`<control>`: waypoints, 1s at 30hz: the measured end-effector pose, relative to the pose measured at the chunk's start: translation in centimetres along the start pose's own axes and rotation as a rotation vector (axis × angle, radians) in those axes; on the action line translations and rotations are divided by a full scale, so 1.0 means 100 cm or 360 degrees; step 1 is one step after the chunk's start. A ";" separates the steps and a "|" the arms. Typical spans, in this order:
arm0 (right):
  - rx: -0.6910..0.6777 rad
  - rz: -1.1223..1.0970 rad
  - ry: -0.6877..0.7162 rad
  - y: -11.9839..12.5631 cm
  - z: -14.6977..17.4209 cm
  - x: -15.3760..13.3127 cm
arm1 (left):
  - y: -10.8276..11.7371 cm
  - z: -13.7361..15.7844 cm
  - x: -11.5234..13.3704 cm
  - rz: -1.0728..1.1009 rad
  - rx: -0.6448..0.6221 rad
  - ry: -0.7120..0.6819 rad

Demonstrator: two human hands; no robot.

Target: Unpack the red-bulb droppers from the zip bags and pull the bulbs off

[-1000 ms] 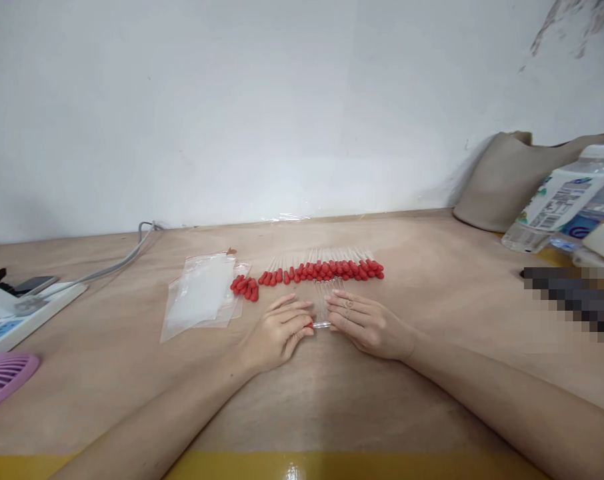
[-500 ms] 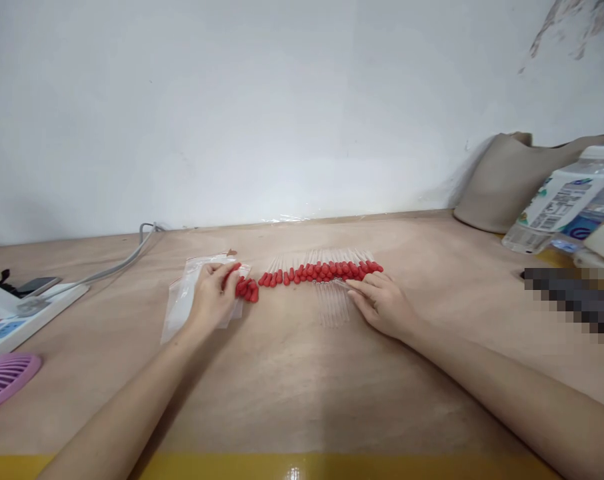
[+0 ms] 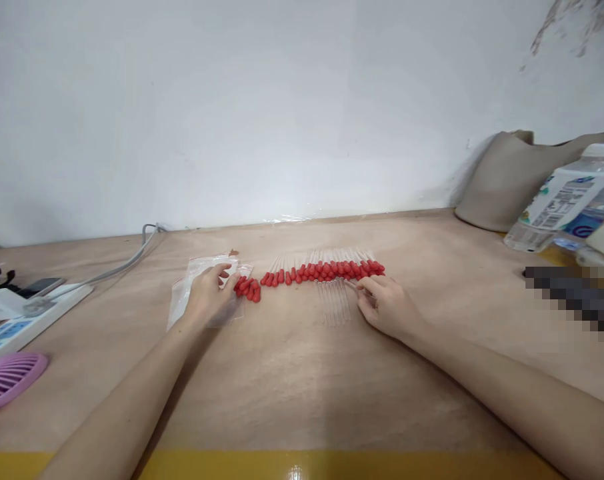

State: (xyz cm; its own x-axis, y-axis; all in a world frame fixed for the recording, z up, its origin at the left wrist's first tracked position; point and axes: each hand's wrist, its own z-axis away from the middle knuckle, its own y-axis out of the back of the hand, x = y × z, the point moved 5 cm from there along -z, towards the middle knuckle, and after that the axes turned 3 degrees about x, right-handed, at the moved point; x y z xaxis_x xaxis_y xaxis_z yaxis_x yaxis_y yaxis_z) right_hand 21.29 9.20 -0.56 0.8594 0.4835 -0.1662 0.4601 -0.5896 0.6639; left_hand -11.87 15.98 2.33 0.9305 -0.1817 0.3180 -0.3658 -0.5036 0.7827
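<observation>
My left hand [image 3: 209, 293] is over the clear plastic bags [image 3: 179, 300], thumb and index finger apart, with nothing seen between them. Just right of its thumb lies a small pile of loose red rubber bulbs [image 3: 252, 291]. My right hand [image 3: 387, 307] pinches one end of a thin glass dropper tube [image 3: 351, 285]; the rest of that tube is hidden by the fingers. Close by on its left, several bare glass tubes [image 3: 332, 307] lie side by side. Behind them stretches a row of droppers [image 3: 327, 270], red bulbs toward me and glass stems toward the wall.
On the left are a white power strip [image 3: 37, 320] with a grey cable [image 3: 112, 272] and a pink slotted object [image 3: 15, 380]. A plastic bottle [image 3: 557, 207] and a beige container [image 3: 502, 180] stand at the right, near a pixelated dark object [image 3: 572, 293].
The red bulb at my left fingertips is no longer seen there, and those fingers have parted. My right hand has shifted slightly right, away from the bare tubes, with a tube in its pinch.
</observation>
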 end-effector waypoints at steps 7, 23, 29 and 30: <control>0.0020 -0.0014 0.0104 -0.005 0.000 -0.002 | 0.006 0.012 0.024 -0.0142 0.0443 -0.0442; -0.0030 0.0060 -0.0027 -0.020 -0.001 -0.006 | -0.027 0.039 0.108 0.0185 0.0247 -0.0856; -0.0204 -0.0047 -0.0121 -0.018 0.001 -0.017 | -0.047 0.019 0.130 0.0154 0.0191 -0.0755; -0.0207 -0.0057 -0.0114 -0.018 0.001 -0.019 | -0.050 0.017 0.132 0.0157 0.0183 -0.0736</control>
State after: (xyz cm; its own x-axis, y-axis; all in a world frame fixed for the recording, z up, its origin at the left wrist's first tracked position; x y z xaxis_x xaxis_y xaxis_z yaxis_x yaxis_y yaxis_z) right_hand 18.90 9.29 -1.47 0.8589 0.4526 -0.2397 0.4617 -0.4816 0.7449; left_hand 2.24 14.68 1.73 0.8116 -0.5762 0.0961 -0.4724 -0.5506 0.6883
